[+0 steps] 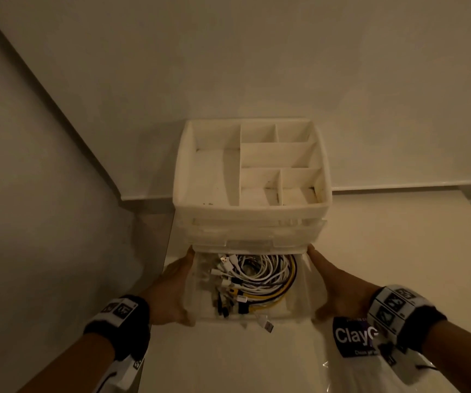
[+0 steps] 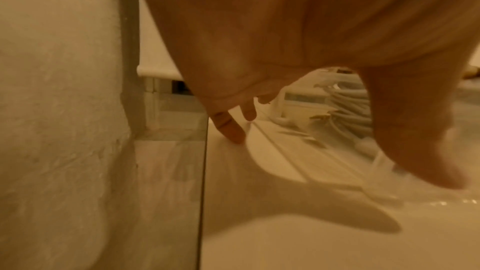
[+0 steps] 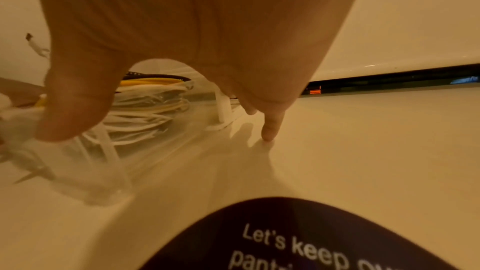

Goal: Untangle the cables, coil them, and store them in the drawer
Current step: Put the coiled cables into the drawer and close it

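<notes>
The clear bottom drawer of a white desk organizer stands pulled out toward me. Several coiled cables, white, yellow and black, lie inside it, and one white plug hangs over its front edge. My left hand lies flat along the drawer's left side, fingers straight, thumb at the front corner. My right hand mirrors it on the right side, fingers straight, thumb against the clear wall beside the cables.
The organizer's top tray has several bare compartments, and two shut drawers sit above the pulled-out one. A plastic package with a dark label lies under my right wrist. The white tabletop ends at an edge just left of the organizer, near a wall.
</notes>
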Tool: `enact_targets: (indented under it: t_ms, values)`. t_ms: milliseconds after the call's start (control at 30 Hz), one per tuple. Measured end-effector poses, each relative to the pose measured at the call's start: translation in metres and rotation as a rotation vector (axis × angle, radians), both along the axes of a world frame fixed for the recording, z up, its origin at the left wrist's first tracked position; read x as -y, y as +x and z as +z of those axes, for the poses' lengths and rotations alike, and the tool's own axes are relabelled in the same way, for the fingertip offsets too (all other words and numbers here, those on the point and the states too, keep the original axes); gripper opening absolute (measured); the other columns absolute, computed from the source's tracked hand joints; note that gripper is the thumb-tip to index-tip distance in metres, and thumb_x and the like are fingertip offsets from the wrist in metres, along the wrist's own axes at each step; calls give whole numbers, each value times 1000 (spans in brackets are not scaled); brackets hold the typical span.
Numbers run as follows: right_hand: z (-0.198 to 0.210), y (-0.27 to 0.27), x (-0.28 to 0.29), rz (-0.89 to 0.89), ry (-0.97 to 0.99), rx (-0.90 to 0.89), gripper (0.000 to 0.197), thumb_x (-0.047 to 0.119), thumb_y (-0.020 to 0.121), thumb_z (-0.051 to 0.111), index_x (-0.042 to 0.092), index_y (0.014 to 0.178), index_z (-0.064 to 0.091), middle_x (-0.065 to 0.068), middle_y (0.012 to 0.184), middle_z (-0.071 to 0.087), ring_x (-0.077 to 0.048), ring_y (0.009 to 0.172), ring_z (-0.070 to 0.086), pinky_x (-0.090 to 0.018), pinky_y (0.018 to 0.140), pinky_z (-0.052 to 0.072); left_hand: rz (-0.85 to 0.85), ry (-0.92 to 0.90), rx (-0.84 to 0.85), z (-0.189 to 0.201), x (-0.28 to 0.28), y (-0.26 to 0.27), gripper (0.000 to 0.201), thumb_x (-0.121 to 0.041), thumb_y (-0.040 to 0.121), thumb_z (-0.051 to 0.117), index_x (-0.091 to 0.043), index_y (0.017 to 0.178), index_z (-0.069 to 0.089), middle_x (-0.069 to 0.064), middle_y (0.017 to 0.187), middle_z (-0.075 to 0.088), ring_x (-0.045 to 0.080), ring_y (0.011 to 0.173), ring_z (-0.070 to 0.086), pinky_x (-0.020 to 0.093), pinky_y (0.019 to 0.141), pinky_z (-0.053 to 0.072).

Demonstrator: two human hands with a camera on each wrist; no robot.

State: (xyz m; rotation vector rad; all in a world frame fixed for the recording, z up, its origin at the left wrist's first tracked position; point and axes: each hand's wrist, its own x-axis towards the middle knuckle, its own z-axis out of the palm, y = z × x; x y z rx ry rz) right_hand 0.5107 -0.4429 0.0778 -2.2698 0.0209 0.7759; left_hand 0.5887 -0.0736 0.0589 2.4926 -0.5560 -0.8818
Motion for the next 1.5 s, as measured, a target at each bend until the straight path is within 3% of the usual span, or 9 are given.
enact_targets:
  t_ms: [133, 300, 500, 667, 800, 933, 1033, 1267, 1500]
  values:
    - [2, -1, -3, -27, 16, -10, 139, 26, 59, 88, 57, 137, -23, 19, 136, 39, -6, 119, 44, -24, 102, 37, 80, -93, -33, -2, 1, -1, 142, -29, 60, 89, -44, 142, -26, -14, 156, 5, 10, 143, 18, 27, 114, 27]
    - [-4, -3, -8, -187, 47, 148, 110, 18, 69, 84, 53, 141, 9, 30, 132, 33, -6, 125, 38, -20, 102, 29, 264, -358, 69, -14, 7, -8, 119, 1, 76, 75, -74, 131, 0, -45, 137, 20, -3, 136, 27, 6, 98, 30]
    - [-9, -21, -19, -301, 101, 240, 111, 18, 72, 82, 44, 147, 5, 25, 146, 19, -4, 136, 28, -27, 112, 28, 356, -464, 29, -16, 20, -25, 104, 8, 81, 63, -44, 141, -5, -39, 138, 16, -12, 128, 34, -5, 86, 30]
    - [0, -53, -82, -65, -240, 864, 87, 31, 68, 84, 24, 141, 37, 3, 145, 37, -16, 134, 33, -46, 106, 37, 514, -717, 60, -5, 37, -25, 122, -32, 65, 87, -39, 151, 0, -29, 146, 36, -3, 132, 39, 17, 104, 35]
    - [-17, -38, -113, 376, -463, 811, 73, 49, 88, 51, 20, 150, 28, 0, 160, 22, -26, 147, 21, -50, 112, 17, 533, -702, 63, -7, 50, -20, 111, -47, 48, 91, -42, 139, 28, -19, 126, 58, 9, 116, 59, 42, 96, 50]
    - [-18, -13, -112, 437, -451, 731, 63, 49, 93, 39, 18, 148, 33, 1, 154, 35, -23, 141, 36, -45, 113, 27, 464, -673, 49, -6, 45, -18, 98, -34, 57, 90, -37, 135, 31, -18, 127, 55, -6, 115, 53, 24, 97, 47]
    - [-10, 0, -107, 436, -353, 653, 53, 36, 96, 36, 20, 146, 34, 3, 152, 39, -19, 135, 44, -41, 110, 38, 463, -699, 44, -4, 42, -16, 91, -33, 66, 83, -38, 139, 28, -14, 135, 51, 0, 125, 47, 23, 102, 40]
    - [-20, 1, -98, 389, -151, 603, 74, -3, 93, 39, 31, 153, 11, 17, 158, 4, -1, 146, 1, -25, 120, 1, 701, -698, 93, -33, 57, -7, 89, -54, 55, 88, -40, 127, 38, -2, 126, 58, 17, 110, 63, 49, 91, 52]
    - [-34, 1, -89, 126, -188, 881, 45, -2, 69, 78, 22, 106, 73, 2, 119, 67, -20, 110, 58, -37, 93, 50, 759, -544, 240, -32, 63, -1, 90, -64, 47, 79, -32, 123, 43, -15, 120, 55, 12, 109, 59, 43, 93, 51]
